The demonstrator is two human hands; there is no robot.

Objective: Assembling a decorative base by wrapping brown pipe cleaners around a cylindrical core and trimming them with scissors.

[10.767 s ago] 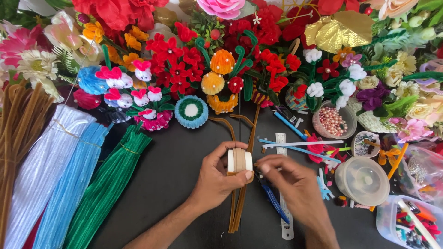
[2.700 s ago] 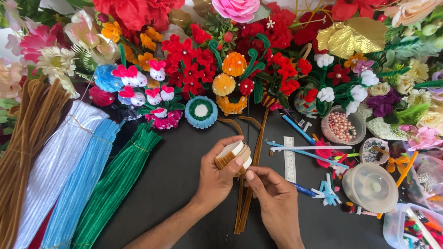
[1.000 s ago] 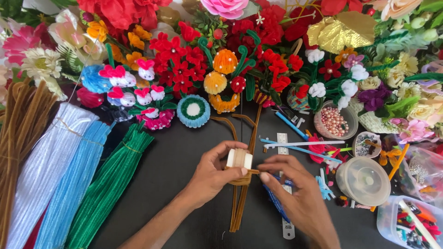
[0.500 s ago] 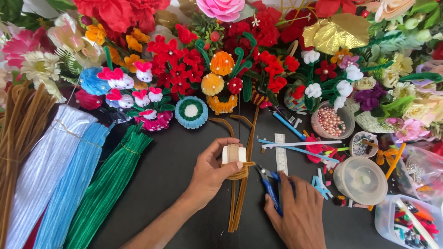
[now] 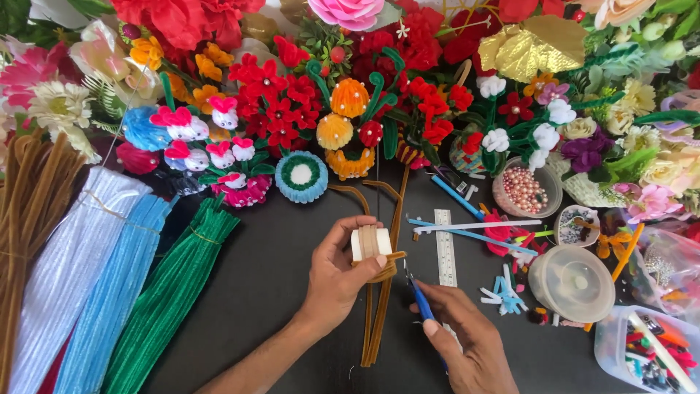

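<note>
My left hand (image 5: 341, 276) grips a small white block (image 5: 368, 243) with a brown pipe cleaner (image 5: 380, 306) wound around it; the loose brown ends trail down over the black table. Just right of it, my right hand (image 5: 467, 343) holds a blue-handled tool (image 5: 421, 303) whose thin metal tip points up toward the wrapped block. The tool's tip sits a short way from the brown coil, not touching it as far as I can tell.
Bundles of green (image 5: 169, 299), light blue (image 5: 109, 292), white (image 5: 62, 277) and brown (image 5: 25, 211) pipe cleaners lie at left. Handmade flowers crowd the back edge. A ruler (image 5: 445, 246), a bowl of pink beads (image 5: 525, 191), a round lidded tub (image 5: 572, 282) and a box of scraps (image 5: 645, 354) sit at right.
My right hand left the wrapped block, reached down to the table at right and now holds the blue-handled tool up near the block. The left hand keeps its grip.
</note>
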